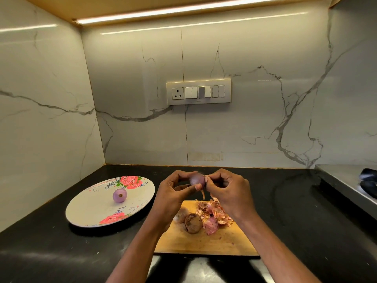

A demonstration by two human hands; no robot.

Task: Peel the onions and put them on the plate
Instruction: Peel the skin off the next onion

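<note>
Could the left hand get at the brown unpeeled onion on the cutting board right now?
Probably not yet: the left hand grips the half-peeled onion that the right hand is skinning. The path itself looks free, since the brown unpeeled onion lies uncovered on the cutting board just below it.

So the surface [285,211] is a glossy black slab tucked into a marble-walled corner. A wooden cutting board [204,242] sits right on it, and to the left of the board, just beside it, there's a floral plate [91,211]. Off to the board's far right, a steel appliance edge [342,180] rests on it too.
</note>
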